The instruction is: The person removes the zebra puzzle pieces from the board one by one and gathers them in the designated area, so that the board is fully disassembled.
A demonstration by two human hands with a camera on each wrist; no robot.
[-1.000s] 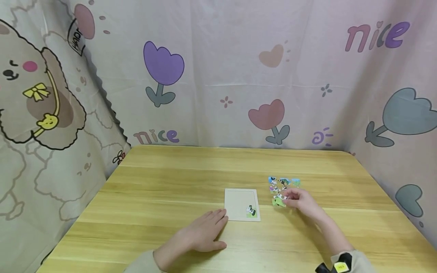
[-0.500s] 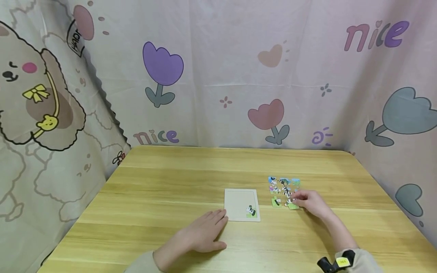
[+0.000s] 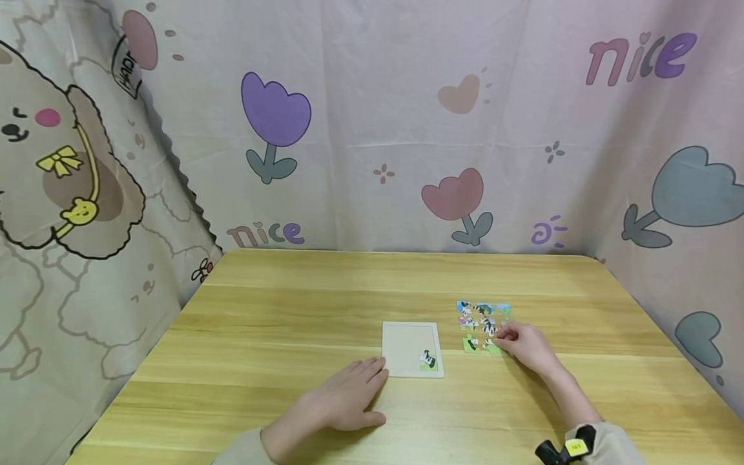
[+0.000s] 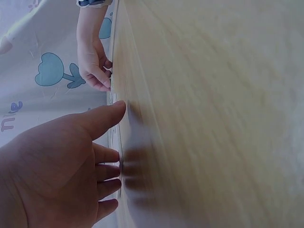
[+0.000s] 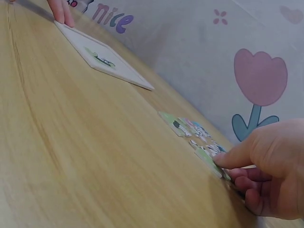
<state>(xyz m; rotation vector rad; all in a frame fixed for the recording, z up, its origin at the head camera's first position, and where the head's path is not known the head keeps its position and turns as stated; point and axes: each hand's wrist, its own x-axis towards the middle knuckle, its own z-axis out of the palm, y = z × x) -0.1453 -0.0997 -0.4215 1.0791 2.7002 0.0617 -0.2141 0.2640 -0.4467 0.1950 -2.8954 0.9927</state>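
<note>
The left hand (image 3: pixel 349 397) lies with straight fingers at the lower left edge of a pale puzzle tray (image 3: pixel 401 342). One puzzle piece (image 3: pixel 428 359) with a black and white animal on green sits in the tray's lower right corner. To the right of the tray, the right hand (image 3: pixel 526 345) has thumb and fingertips on a green-edged puzzle piece (image 5: pixel 208 160), pinching it at the table. Its fingers are curled in the right wrist view, and they partly hide the piece. Another green puzzle piece (image 3: pixel 471 343) lies just left of it. Several more puzzle pieces (image 3: pixel 484 310) lie behind.
The wooden table (image 3: pixel 279 310) extends around the tray and pieces. A patterned curtain (image 3: pixel 360 129) hangs along its back and sides. A black strap device with a yellow label (image 3: pixel 575 447) is on the right wrist.
The right hand has shifted a green puzzle piece rightward from beside the left green piece, then slightly back left and away from me. The left hand stays still.
</note>
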